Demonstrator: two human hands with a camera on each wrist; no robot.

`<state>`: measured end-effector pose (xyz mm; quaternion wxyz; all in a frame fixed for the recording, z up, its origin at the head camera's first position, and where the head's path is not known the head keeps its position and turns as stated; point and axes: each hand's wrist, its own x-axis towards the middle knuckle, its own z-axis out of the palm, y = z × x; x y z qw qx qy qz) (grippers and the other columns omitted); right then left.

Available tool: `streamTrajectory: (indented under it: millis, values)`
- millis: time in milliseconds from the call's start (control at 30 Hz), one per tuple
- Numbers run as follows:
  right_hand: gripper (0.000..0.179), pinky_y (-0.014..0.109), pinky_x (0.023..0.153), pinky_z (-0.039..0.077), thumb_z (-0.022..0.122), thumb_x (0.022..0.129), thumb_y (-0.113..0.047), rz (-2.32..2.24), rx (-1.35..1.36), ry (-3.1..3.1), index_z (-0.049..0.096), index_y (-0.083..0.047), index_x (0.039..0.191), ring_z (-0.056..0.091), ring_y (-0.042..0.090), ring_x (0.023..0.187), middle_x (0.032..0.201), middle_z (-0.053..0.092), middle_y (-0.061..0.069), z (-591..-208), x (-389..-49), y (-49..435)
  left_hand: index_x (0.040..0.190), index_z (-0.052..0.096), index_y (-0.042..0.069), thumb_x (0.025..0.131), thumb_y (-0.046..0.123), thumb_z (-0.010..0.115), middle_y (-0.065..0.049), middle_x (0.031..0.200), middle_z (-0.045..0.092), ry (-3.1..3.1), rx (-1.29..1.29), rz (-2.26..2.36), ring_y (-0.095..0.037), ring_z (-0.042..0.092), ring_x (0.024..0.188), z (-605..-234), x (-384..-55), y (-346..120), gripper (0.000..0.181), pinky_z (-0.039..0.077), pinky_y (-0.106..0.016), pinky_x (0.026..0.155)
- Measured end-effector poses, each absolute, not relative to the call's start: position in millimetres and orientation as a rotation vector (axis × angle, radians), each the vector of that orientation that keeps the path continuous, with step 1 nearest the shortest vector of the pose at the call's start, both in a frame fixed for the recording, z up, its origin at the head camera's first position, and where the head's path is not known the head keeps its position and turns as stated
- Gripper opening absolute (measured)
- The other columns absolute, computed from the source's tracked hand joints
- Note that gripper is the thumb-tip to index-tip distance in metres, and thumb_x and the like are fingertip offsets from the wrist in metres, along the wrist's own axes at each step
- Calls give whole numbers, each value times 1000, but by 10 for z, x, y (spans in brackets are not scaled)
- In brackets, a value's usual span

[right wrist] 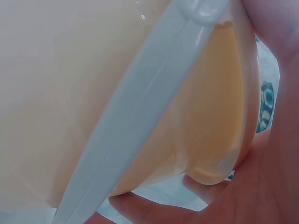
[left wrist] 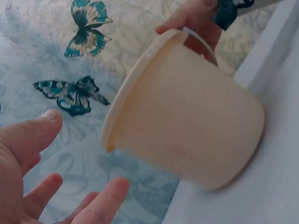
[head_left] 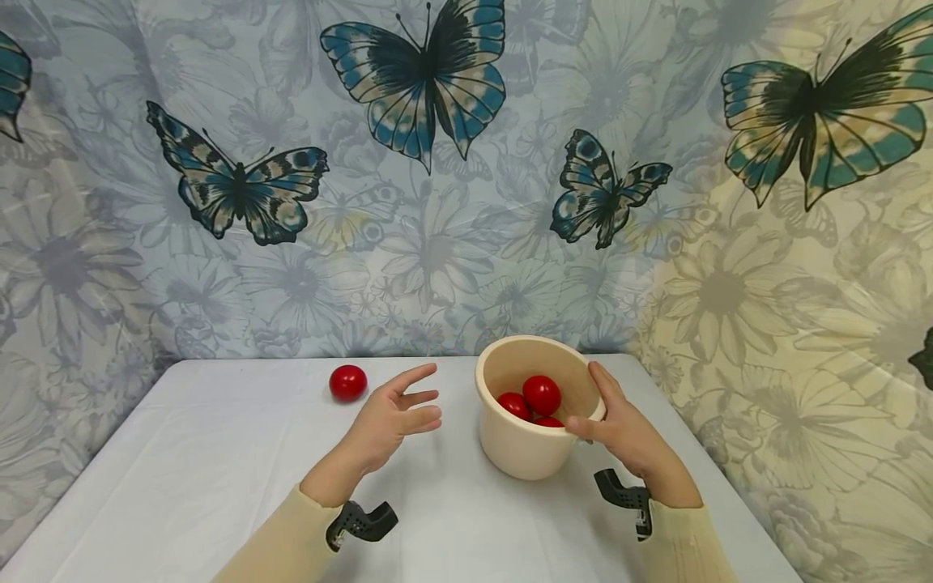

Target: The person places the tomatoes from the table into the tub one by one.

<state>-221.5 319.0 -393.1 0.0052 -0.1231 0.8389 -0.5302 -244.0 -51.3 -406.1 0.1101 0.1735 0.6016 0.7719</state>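
Observation:
A cream plastic bucket (head_left: 521, 455) stands on the right half of the white table. Inside it lie red balls (head_left: 542, 395), three of them in sight. My right hand (head_left: 628, 433) grips the bucket's right rim, thumb at the near edge and fingers around the far side. The right wrist view shows the pale bucket handle (right wrist: 126, 116) hanging down across the wall. To the left of the bucket, my left hand (head_left: 389, 419) hovers with spread fingers and holds nothing. Another red ball (head_left: 347, 383) sits on the table just behind and left of that hand.
A white cloth covers the table (head_left: 182, 453). Right behind its back edge rises a floral fabric backdrop (head_left: 437, 267) with butterflies, which also runs down both sides. Each wrist carries a black camera mount (head_left: 362, 522).

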Motion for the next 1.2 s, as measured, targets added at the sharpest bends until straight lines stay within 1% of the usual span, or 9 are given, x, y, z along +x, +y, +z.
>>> streamTrajectory:
  millis: [100, 233, 300, 367, 567, 733, 867, 1033, 1200]
  values:
    - [110, 28, 82, 53, 79, 86, -24, -1666, -382, 2620, -2, -4, 159, 28, 48, 134, 162, -6, 20, -3930, -2212, 3192, 150, 44, 9, 90, -2, 70, -13, 153, 36, 1824, 468, 2250, -38, 44, 132, -4114, -2449, -694, 66, 54, -45, 90]
    - [110, 28, 83, 53, 78, 86, -24, -1659, -382, 2626, -2, -4, 159, 28, 47, 135, 162, -7, 20, -3936, -2207, 3201, 150, 44, 10, 90, 4, 73, -19, 149, 40, 1982, 427, 2181, -41, 44, 132, -4198, -2476, -962, 67, 54, -40, 92]
    - [110, 29, 83, 53, 78, 87, -24, -1654, -381, 2632, -1, -5, 159, 29, 47, 135, 162, -6, 20, -3938, -2206, 3207, 151, 44, 11, 90, 9, 75, -18, 150, 38, 2095, 419, 2120, -41, 43, 133, -4246, -2488, -1088, 68, 53, -38, 93]
    - [109, 30, 83, 53, 78, 87, -24, -1651, -379, 2634, -2, -5, 159, 29, 47, 134, 162, -6, 19, -3938, -2205, 3211, 151, 44, 12, 89, 12, 76, -14, 153, 36, 2202, 403, 2059, -38, 42, 135, -4297, -2498, -1196, 69, 53, -37, 94]
    - [110, 31, 83, 53, 78, 86, -25, -1664, -373, 2621, -2, -6, 159, 29, 47, 135, 162, -6, 19, -3939, -2209, 3210, 152, 40, 6, 90, 5, 74, -15, 156, 32, 2213, 327, 2042, -42, 38, 137, -4482, -2515, -1383, 71, 54, -39, 93]
    - [111, 30, 84, 53, 79, 86, -25, -1674, -375, 2605, -2, -6, 159, 28, 47, 135, 162, -7, 19, -3939, -2209, 3200, 152, 38, 4, 90, 1, 72, -24, 154, 30, 2132, 212, 2080, -46, 38, 135, -4652, -2514, -1449, 71, 55, -42, 90]
    - [111, 32, 82, 53, 79, 86, -26, -1688, -374, 2586, -3, -7, 159, 29, 47, 134, 162, -7, 19, -3933, -2206, 3189, 153, 36, 4, 89, -1, 72, -33, 147, 36, 2085, 117, 2115, -44, 48, 128, -4757, -2514, -1488, 73, 55, -45, 90]
    - [110, 33, 82, 54, 78, 87, -25, -1697, -372, 2579, -2, -8, 160, 29, 47, 134, 162, -7, 18, -3933, -2208, 3186, 153, 36, 4, 89, 0, 72, -29, 149, 36, 2049, 53, 2158, -38, 54, 122, -4859, -2541, -1526, 74, 55, -43, 90]
    - [111, 34, 81, 54, 79, 86, -25, -1703, -363, 2577, -2, -8, 160, 31, 47, 133, 162, -6, 19, -3943, -2214, 3186, 153, 35, 4, 90, -1, 71, -27, 154, 31, 2002, 54, 2202, -42, 47, 129, -4928, -2591, -1514, 73, 55, -42, 89]
